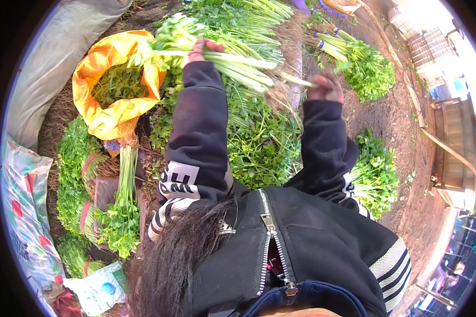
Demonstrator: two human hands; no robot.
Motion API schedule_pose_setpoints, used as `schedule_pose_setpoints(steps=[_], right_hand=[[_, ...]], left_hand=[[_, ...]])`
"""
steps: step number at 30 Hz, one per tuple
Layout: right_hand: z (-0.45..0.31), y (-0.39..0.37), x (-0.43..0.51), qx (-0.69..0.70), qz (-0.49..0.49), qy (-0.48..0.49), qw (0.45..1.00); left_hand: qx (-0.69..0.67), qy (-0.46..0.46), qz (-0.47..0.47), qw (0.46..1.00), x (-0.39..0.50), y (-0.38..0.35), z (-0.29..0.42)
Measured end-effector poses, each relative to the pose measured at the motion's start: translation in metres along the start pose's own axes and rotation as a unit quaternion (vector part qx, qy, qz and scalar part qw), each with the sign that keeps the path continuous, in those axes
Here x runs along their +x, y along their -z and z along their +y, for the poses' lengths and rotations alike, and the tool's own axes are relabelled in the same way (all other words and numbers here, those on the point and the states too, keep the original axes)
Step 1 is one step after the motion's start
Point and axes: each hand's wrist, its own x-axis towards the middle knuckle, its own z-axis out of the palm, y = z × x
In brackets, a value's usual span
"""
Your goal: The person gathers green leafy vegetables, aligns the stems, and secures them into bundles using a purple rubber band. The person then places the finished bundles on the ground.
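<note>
My left hand (202, 49) grips a bunch of celery (238, 67) around its pale green stalks. Its leaves point left and its roots (278, 95) hang at the right end. Just right of those roots, my right hand (326, 87) is closed on a thin pale stalk (297, 80), partly blurred by motion. Under both arms lies a heap of loose greens (261, 158). Beyond the held bunch, more celery (258, 23) is piled with stalks to the right.
An open orange sack (85, 89) with leafy scraps inside stands at the left. Below it are a loose bunch (127, 174) and several red-banded bunches (73, 158). Blue-tied bunches (365, 67) lie on soil at right, with another bunch (377, 178) near my right elbow.
</note>
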Motion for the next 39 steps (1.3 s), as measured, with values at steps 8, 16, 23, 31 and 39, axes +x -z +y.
schedule_pose_setpoints(steps=[8, 16, 23, 31, 39], right_hand=[[0.025, 0.115, -0.044, -0.640, 0.049, -0.043, 0.765], [0.093, -0.021, -0.023, -0.422, -0.141, 0.045, 0.895], [0.052, -0.045, -0.002, -0.433, -0.051, 0.242, 0.867], [0.029, -0.075, 0.029, -0.531, -0.130, 0.258, 0.797], [0.049, -0.023, 0.029, -0.459, -0.110, 0.062, 0.879]], left_hand=[[-0.157, -0.074, -0.079, 0.982, 0.006, 0.002, 0.022], [-0.035, -0.062, -0.129, 0.989, -0.020, 0.001, -0.019], [-0.136, 0.083, 0.007, 0.987, -0.057, 0.018, -0.075], [0.514, -0.136, -0.321, 0.784, -0.153, -0.012, -0.032], [0.530, -0.037, -0.235, 0.814, -0.069, -0.006, -0.103]])
